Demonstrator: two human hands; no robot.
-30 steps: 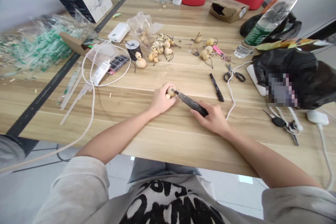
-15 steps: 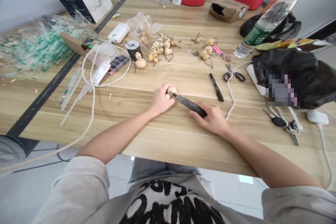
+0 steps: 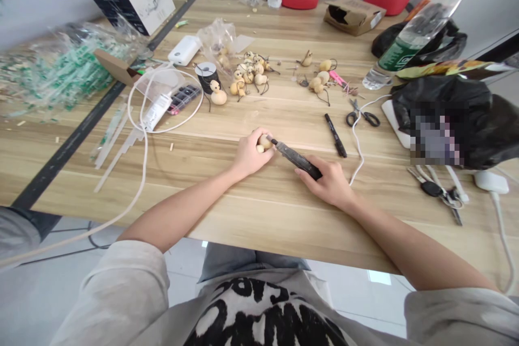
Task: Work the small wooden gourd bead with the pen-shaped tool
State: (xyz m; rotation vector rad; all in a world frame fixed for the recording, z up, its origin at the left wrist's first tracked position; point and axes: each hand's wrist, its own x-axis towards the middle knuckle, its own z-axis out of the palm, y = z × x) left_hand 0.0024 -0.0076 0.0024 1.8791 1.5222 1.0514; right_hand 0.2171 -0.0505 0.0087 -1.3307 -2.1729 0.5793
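Observation:
My left hand (image 3: 254, 152) is closed around a small pale gourd (image 3: 265, 142), its fingers hiding part of it. My right hand (image 3: 327, 177) grips a dark, pen-shaped rotary tool (image 3: 298, 159) that slants up and left. The tool's narrow tip is at the gourd's upper right side; whether it touches cannot be made out. Beyond my hands lies a cluster of small gourds (image 3: 249, 71) with dark cords and drawn marks. One gourd with a face (image 3: 218, 94) stands beside a spool of black cord (image 3: 206, 77).
At right lie a black marker (image 3: 335, 135), scissors (image 3: 362, 117), keys (image 3: 436, 189) and a black bag (image 3: 446, 92). A water bottle (image 3: 405, 46) stands behind. Left are a white cable (image 3: 142, 173), a compartment box (image 3: 184, 98) and a heap of green-and-clear packets (image 3: 77, 73).
The rotary tool's tip has shifted slightly right and up along the gourd, and my right hand moved a little right with it. The gourd appears slightly turned in my left hand.

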